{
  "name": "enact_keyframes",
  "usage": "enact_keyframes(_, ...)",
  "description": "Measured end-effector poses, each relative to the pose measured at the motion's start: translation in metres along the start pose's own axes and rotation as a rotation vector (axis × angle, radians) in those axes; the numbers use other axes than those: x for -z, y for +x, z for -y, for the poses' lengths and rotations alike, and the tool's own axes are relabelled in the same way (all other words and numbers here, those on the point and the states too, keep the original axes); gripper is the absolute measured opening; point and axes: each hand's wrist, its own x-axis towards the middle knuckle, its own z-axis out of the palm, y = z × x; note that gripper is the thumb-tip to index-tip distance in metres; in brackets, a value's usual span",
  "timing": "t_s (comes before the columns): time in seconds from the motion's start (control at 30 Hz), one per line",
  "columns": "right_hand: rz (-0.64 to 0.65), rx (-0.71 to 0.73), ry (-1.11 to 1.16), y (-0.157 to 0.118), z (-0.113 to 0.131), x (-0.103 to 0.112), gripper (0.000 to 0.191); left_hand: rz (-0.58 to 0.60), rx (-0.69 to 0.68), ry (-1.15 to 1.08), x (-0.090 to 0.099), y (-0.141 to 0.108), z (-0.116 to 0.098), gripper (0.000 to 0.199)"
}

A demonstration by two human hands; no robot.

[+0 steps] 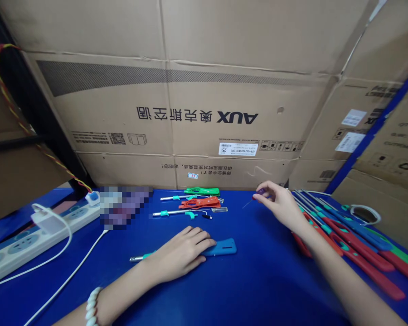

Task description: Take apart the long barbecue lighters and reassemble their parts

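Observation:
A blue long-reach lighter (228,246) lies flat on the table with its metal tip to the left. My left hand (190,251) rests over its middle, fingers curled across the handle and hiding most of the body. Higher up at the right, my right hand (275,199) pinches a small purple-handled tool (261,193), likely a screwdriver. Its thin metal shaft points down to the left, off the table parts. Between the hands, farther back, lie an opened green lighter (207,191) and an opened red lighter (204,203), with metal tubes and teal triggers beside them.
Several red, blue and green lighters (363,258) are piled at the right under my forearm. A white power strip (59,226) with plugs and a white cable (68,276) runs along the left. A cardboard wall (197,90) closes the back; a tape roll (365,213) sits far right.

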Motion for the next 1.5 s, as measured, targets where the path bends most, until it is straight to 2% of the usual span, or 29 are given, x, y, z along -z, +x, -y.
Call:
enact_keyframes(0.07, 0.103, 0.037, 0.356, -0.005, 0.011, -0.005, 0.024, 0.002, -0.002, 0.004, 0.000, 0.000, 0.000, 0.032)
enact_keyframes(0.1, 0.152, 0.054, 0.431, -0.008, 0.017, -0.007, 0.023, -0.001, -0.003, 0.005, 0.000, 0.000, 0.000, 0.033)
enact_keyframes(0.17, 0.268, 0.117, 0.455, -0.016, 0.030, -0.012, 0.016, -0.015, -0.003, 0.003, 0.000, 0.000, 0.001, 0.032)
enact_keyframes(0.23, 0.317, 0.207, 0.361, -0.024, 0.041, -0.013, 0.010, -0.032, -0.004, 0.002, 0.000, 0.000, 0.001, 0.031)
enact_keyframes(0.37, 0.307, 0.315, 0.189, -0.031, 0.050, -0.014, 0.006, -0.011, 0.001, 0.011, 0.000, 0.000, 0.001, 0.031)
enact_keyframes(0.57, 0.299, 0.338, 0.106, -0.032, 0.046, -0.021, 0.007, -0.009, 0.007, 0.020, 0.000, 0.001, 0.002, 0.032)
enact_keyframes(0.67, 0.203, 0.427, 0.018, -0.034, 0.044, -0.026, 0.018, -0.018, 0.004, 0.017, -0.002, 0.000, 0.003, 0.031)
enact_keyframes(0.8, 0.004, 0.606, -0.113, -0.036, 0.045, -0.031, 0.020, -0.029, 0.010, 0.013, -0.004, 0.000, 0.003, 0.032)
enact_keyframes(0.87, -0.045, 0.644, -0.111, -0.036, 0.047, -0.031, 0.021, -0.027, 0.009, 0.009, -0.004, 0.000, 0.004, 0.032)
enact_keyframes(1.1, 0.102, 0.550, 0.057, -0.034, 0.049, -0.023, 0.019, -0.029, -0.010, -0.007, -0.002, 0.001, 0.004, 0.031)
enact_keyframes(1.5, 0.211, 0.601, 0.032, -0.032, 0.047, -0.014, 0.021, -0.014, -0.018, -0.029, -0.002, 0.000, 0.006, 0.031)
